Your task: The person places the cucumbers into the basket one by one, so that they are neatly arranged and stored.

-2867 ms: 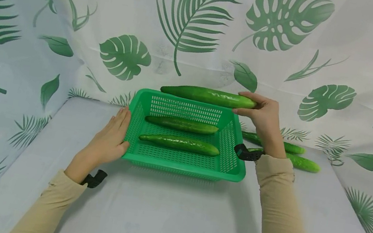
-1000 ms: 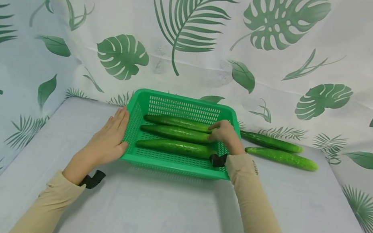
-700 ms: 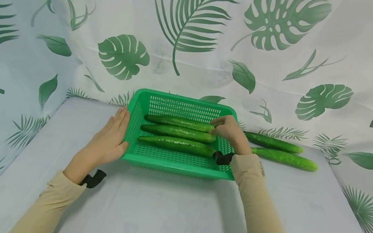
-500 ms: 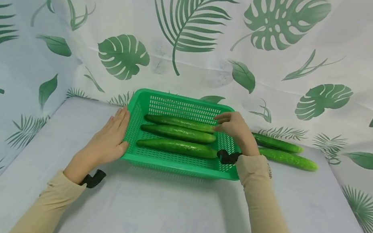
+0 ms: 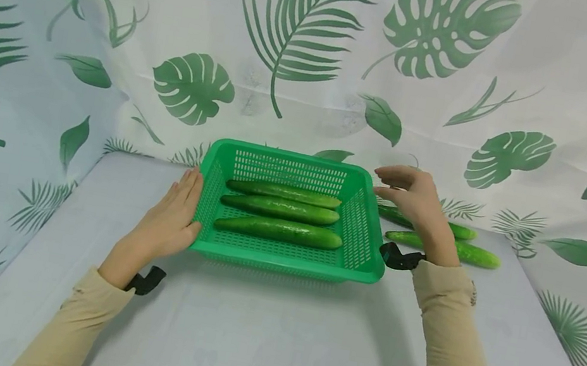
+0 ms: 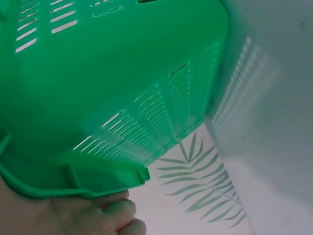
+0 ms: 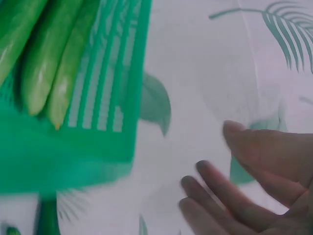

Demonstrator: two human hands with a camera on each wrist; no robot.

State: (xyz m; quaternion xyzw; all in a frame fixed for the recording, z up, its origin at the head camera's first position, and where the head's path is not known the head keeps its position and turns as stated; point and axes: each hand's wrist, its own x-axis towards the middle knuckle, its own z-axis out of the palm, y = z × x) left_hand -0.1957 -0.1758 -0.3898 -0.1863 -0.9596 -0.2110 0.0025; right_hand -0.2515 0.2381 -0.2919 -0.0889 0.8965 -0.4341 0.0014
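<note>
Three cucumbers lie side by side in a green plastic basket (image 5: pixel 281 262): a far one (image 5: pixel 283 192), a middle one (image 5: pixel 280 209) and a near one (image 5: pixel 277 230). My left hand (image 5: pixel 167 217) rests with straight fingers against the basket's left side; in the left wrist view its fingertips (image 6: pixel 120 215) show under the rim. My right hand (image 5: pixel 416 199) is in the air just past the basket's right rim, fingers apart from the thumb and nothing between them. Below it on the table are two more cucumbers, a darker one (image 5: pixel 461 232) and a lighter one (image 5: pixel 475 255), both partly hidden by the hand and wrist.
A white cloth (image 5: pixel 258 331) covers the table. Behind it hangs a leaf-printed backdrop (image 5: pixel 304 114), close to the basket's far side. Black wrist cameras sit at the left wrist (image 5: pixel 148 281) and right wrist (image 5: pixel 399 257).
The right hand has put a third cucumber into the basket, let it go, then drawn back up and right over the rim. The left hand has stayed at the basket's left side.
</note>
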